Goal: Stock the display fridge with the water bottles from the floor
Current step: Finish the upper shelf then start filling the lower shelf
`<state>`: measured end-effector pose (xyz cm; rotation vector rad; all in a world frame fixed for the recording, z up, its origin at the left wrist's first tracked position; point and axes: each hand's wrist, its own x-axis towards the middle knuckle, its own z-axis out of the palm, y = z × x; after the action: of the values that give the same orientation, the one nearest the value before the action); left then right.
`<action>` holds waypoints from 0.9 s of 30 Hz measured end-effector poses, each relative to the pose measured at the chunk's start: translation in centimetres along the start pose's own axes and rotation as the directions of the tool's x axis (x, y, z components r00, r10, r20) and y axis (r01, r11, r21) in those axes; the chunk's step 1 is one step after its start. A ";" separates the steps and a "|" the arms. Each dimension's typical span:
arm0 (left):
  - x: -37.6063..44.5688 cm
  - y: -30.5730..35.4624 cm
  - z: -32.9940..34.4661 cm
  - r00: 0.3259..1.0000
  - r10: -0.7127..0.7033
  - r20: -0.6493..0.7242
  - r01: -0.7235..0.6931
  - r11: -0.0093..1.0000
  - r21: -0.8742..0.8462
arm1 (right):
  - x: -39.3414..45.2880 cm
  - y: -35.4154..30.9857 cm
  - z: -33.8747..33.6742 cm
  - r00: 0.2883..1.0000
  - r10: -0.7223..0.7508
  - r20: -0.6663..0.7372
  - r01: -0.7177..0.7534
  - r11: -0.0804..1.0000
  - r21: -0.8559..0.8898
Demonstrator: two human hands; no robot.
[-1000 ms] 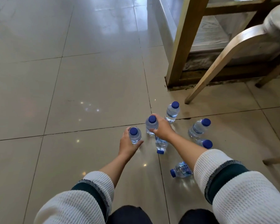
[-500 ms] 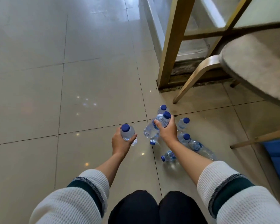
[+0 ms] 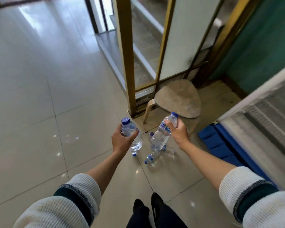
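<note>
My left hand (image 3: 120, 140) grips a clear water bottle (image 3: 131, 132) with a blue cap, held well above the floor. My right hand (image 3: 178, 131) grips a second clear bottle (image 3: 161, 135) near its neck, tilted with its blue cap up to the right. Below and between the hands, several more bottles (image 3: 152, 157) lie or stand on the tiled floor, partly hidden behind the held ones. The display fridge (image 3: 260, 112) shows at the right edge, with a white frame, wire shelving and a blue base.
A small stool (image 3: 178, 99) with a beige fuzzy seat and bent wooden legs stands just beyond the bottles. A gold metal frame (image 3: 127, 55) with glass panels rises behind it. A teal wall is at the far right. Pale glossy tiles spread to the left.
Both hands have lifted their bottles off the floor and the view has risen and pulled back; the stool and fridge now come into sight.
</note>
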<state>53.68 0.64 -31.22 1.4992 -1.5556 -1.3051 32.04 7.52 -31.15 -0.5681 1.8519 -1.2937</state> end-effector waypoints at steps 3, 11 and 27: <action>-1.7 7.5 0.5 0.994 0.090 0.054 -0.089 0.996 -0.032 | -2.7 -5.6 -4.0 0.998 -0.004 -0.068 0.012 0.993 0.117; -4.5 22.7 5.6 0.936 0.269 0.227 -0.226 0.954 -0.200 | -8.7 -16.2 -14.7 0.876 -0.105 -0.471 0.216 0.958 0.187; -12.9 38.2 30.2 0.696 0.479 0.535 -0.372 0.878 -0.302 | -14.0 -17.8 -42.5 0.529 -0.077 -0.845 0.398 0.902 0.167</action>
<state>14.37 15.36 -3.34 0.5490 -1.9610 -1.6507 4.70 35.09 -2.77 0.0397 2.2164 -2.3184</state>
